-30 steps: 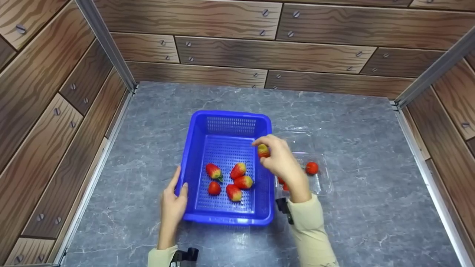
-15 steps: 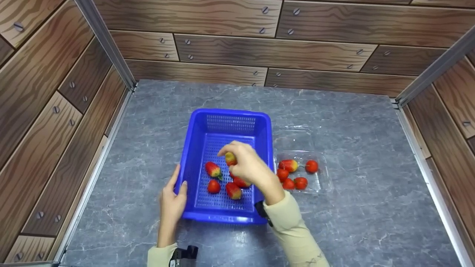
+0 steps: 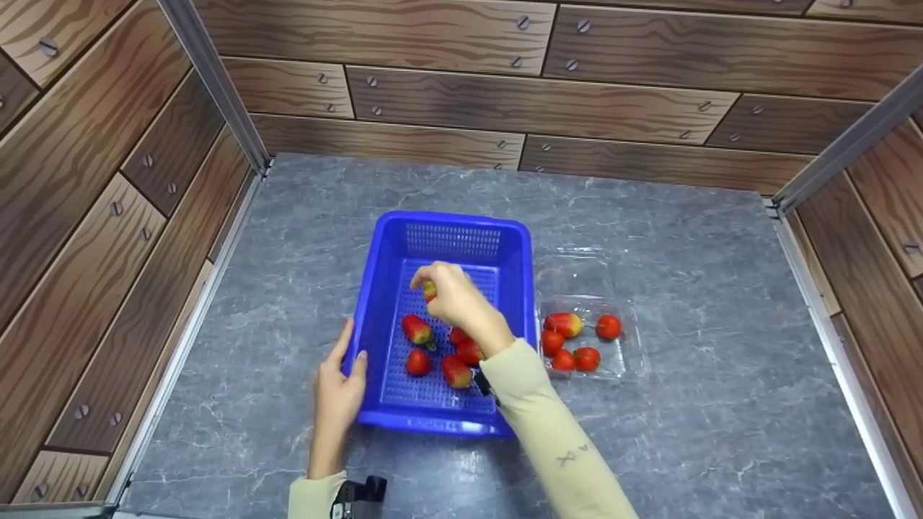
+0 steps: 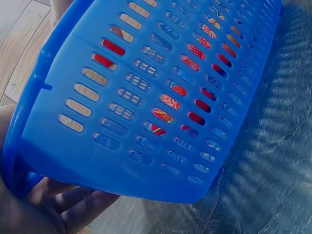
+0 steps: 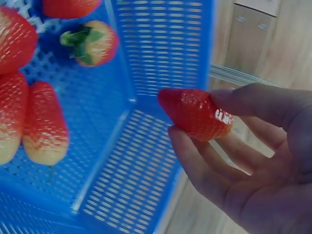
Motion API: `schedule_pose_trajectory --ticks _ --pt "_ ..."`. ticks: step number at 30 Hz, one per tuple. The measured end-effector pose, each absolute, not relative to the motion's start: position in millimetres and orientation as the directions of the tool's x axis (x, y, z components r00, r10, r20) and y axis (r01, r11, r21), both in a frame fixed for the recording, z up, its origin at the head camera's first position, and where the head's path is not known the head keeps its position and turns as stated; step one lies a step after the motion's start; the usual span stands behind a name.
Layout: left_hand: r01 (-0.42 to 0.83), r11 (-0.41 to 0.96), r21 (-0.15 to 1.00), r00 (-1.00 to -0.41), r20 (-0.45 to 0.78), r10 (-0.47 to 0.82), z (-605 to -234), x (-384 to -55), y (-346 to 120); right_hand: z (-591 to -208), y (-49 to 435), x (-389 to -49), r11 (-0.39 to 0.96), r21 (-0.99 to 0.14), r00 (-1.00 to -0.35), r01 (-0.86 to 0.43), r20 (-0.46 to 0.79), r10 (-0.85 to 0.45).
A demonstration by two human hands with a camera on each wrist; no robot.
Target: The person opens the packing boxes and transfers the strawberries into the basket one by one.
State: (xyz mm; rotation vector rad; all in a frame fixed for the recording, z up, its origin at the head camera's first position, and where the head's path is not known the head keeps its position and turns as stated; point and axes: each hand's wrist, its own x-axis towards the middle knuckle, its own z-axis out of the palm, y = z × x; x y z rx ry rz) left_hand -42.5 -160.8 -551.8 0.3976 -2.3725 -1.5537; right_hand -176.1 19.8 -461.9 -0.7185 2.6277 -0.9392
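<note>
A blue plastic basket (image 3: 454, 216) with slotted sides stands mid-table. My left hand (image 3: 339, 393) holds its left rim, fingers against the outer wall in the left wrist view. Inside the basket, toward the near end, lie several red strawberries (image 3: 416, 329) with pale yellowish ends. Over the basket's middle, my right hand (image 3: 458, 299) pinches another strawberry (image 5: 195, 113) between thumb and fingers, its red tip pointing away from the palm in the right wrist view. That hand and forearm partly hide the strawberries beneath.
Right of the basket lies an open clear plastic clamshell box (image 3: 614, 355), lid folded to the back. Several red strawberries (image 3: 562, 324) are in its tray. Wood-patterned walls (image 3: 433, 94) enclose the grey marbled table (image 3: 707, 303) at the back and sides.
The right hand has carried its strawberry leftward, from above the basket's right rim to over the middle of the basket. The left hand stays on the rim.
</note>
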Motion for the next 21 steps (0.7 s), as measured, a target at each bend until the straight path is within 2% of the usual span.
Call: schedule_pose_trajectory --ticks 6,13,21 --pt "-0.083 0.385 0.919 -0.926 0.072 -0.371 -551 -43 -162 -493 13 -188 0.681 -0.649 -0.855 -0.340 -0.088 -0.511" --pt "-0.086 0.376 0.923 -0.928 0.063 -0.368 -552 -42 -161 -528 12 -196 0.716 -0.648 -0.866 -0.260 -0.172 -0.470" --pt "-0.081 0.377 0.923 -0.926 0.070 -0.371 -554 -43 -161 -538 11 -197 0.731 -0.645 -0.869 -0.223 -0.208 -0.449"
